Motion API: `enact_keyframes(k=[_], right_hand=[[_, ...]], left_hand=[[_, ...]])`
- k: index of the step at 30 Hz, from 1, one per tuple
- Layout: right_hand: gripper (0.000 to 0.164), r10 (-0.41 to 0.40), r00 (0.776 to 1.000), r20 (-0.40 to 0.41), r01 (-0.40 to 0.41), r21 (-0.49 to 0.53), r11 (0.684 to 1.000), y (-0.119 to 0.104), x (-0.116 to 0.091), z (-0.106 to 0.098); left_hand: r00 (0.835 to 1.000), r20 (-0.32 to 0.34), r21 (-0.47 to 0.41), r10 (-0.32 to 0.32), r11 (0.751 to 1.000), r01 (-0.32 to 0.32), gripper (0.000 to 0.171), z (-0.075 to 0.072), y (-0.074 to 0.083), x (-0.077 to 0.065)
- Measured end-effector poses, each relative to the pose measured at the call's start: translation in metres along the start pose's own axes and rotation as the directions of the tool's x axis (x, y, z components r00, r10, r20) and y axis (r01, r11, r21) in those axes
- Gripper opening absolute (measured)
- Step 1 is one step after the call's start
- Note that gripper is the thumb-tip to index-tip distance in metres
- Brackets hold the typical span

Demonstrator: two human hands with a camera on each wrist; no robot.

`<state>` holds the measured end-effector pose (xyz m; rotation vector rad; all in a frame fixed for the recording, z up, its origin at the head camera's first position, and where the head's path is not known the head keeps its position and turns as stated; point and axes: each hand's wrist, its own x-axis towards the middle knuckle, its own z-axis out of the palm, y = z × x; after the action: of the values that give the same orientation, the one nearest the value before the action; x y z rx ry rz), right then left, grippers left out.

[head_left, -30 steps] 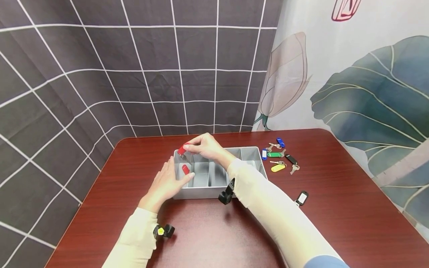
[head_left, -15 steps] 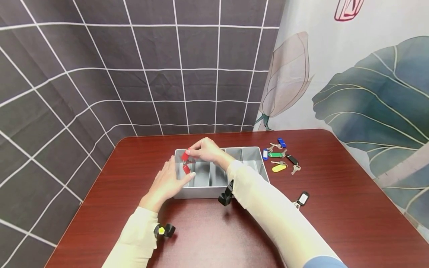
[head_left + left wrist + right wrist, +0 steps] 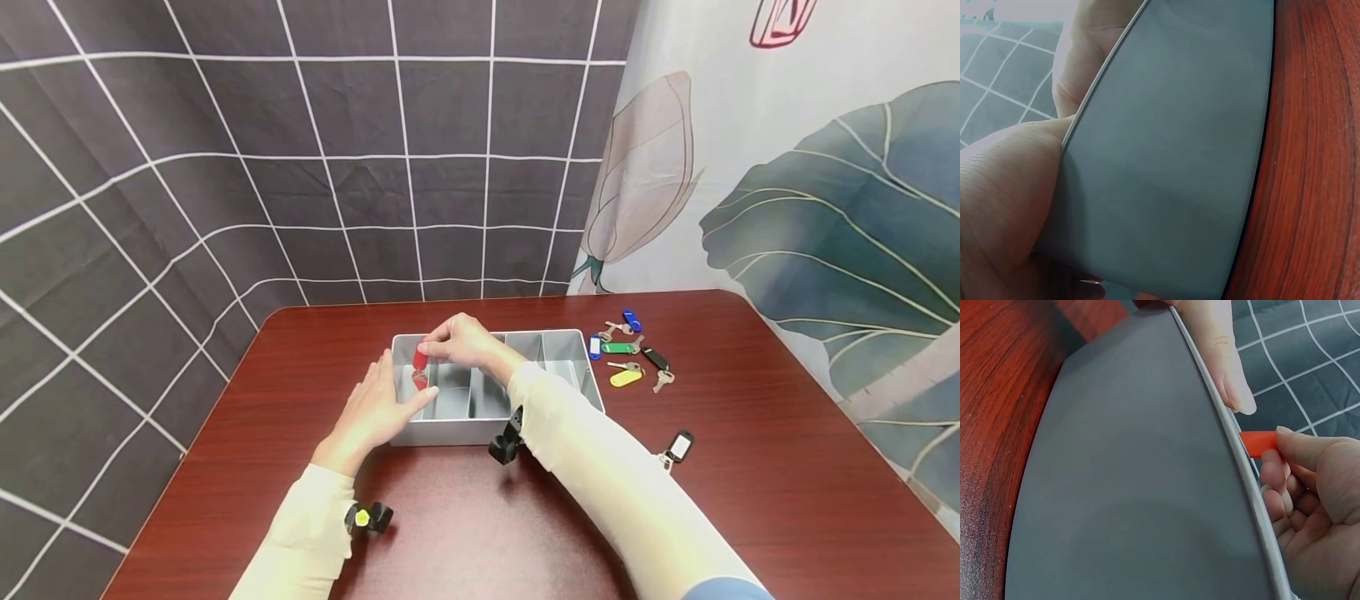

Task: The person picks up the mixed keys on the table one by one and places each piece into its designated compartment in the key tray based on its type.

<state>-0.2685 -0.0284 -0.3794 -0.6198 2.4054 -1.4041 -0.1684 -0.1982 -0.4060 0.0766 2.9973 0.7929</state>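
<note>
A grey divided box [image 3: 457, 431] stands on the table. My right hand [image 3: 467, 340] pinches a red key tag [image 3: 421, 359] between thumb and fingertips over the leftmost compartment; a metal key or ring hangs below it. Another red tag [image 3: 420, 383] lies in that compartment, partly behind the hanging metal. My left hand [image 3: 372, 406] rests against the box's front left corner, its fingers straight along the left side and its thumb over the front rim. In the right wrist view, the red tag [image 3: 1259, 444] shows beyond the rim, in the right hand's fingers.
Right of the box lie several tagged keys, with blue [image 3: 632, 320], green [image 3: 618, 348], yellow [image 3: 626, 378] and black [image 3: 656, 358] tags. Another black tag [image 3: 680, 446] with a key lies nearer, beside the right sleeve. A dark grid-patterned cloth [image 3: 442, 192] hangs behind the table.
My right hand has moved slightly down and right, lowering the red key tag into the leftmost compartment; the tag now hangs nearly upright. My left hand has stayed on the box corner.
</note>
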Motion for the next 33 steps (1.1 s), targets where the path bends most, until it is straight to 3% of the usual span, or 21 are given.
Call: enact_keyframes(k=[11,33], right_hand=[[0.016,-0.018,0.999,0.043,0.020,-0.064,0.998,-0.0005,-0.0021,-0.0019],[0.016,-0.032,0.999,0.027,0.034,-0.086,0.996,-0.0006,-0.0024,-0.0025]], left_hand=[[1.000,0.011,-0.012,-0.011,1.000,0.011,0.113,-0.0001,-0.0002,-0.0001],[1.000,0.012,-0.014,-0.010,1.000,0.011,0.112,-0.0005,-0.0003,0.0003]])
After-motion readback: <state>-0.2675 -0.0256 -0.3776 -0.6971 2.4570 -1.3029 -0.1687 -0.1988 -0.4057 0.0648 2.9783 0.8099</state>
